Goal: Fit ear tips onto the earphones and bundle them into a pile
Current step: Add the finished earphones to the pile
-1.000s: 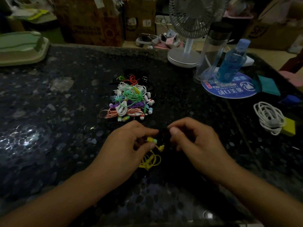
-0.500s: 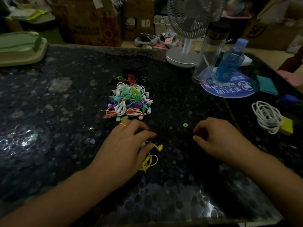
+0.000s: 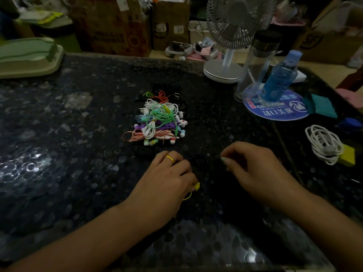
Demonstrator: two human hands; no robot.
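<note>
Nearest, on the dark speckled countertop (image 3: 64,173), the left hand (image 3: 167,185) lies knuckles up with its fingers curled over a yellow earphone (image 3: 197,186); only one yellow bud shows at the thumb side and a loop of its yellow cable (image 3: 187,196) peeks out beneath the palm. A gold ring (image 3: 170,159) sits on one finger. Just to the right, apart from it, the right hand (image 3: 255,169) rests with fingers bent and fingertips drawn together; whether they pinch an ear tip cannot be told in the dim light. Beyond the left hand, a little farther on, lies the pile of bundled earphones (image 3: 159,120) in white, green, purple, pink and red. At the far right are a coiled white cable (image 3: 322,144), a blue bottle (image 3: 279,79), a clear tumbler (image 3: 259,61) and a desk fan (image 3: 233,36).
</note>
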